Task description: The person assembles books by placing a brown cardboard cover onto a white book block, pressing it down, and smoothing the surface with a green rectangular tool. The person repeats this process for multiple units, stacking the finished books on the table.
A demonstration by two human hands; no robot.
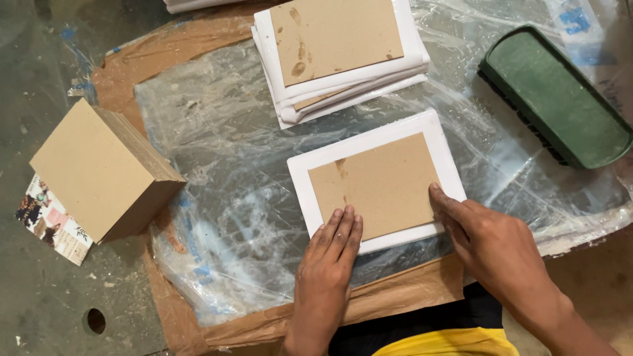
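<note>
Cardboard stack [99, 168] is seen far left, untouched. Left hand [328, 264] is laid flat, fingers pressed together, on brown card [376, 184] centred on white sheet [372, 138] over plastic film [217, 217]. Right hand [491, 244] is pressed on the card's right edge, fingers together. Even pressure and equal white margins are judged essential. Green brush [557, 92] is parked right.

A brown board [376, 184] is pressed flat onto a white sheet [300, 175] by the left hand [330, 257] and right hand [488, 244]. A green brush [557, 92] is seen nearby
</note>
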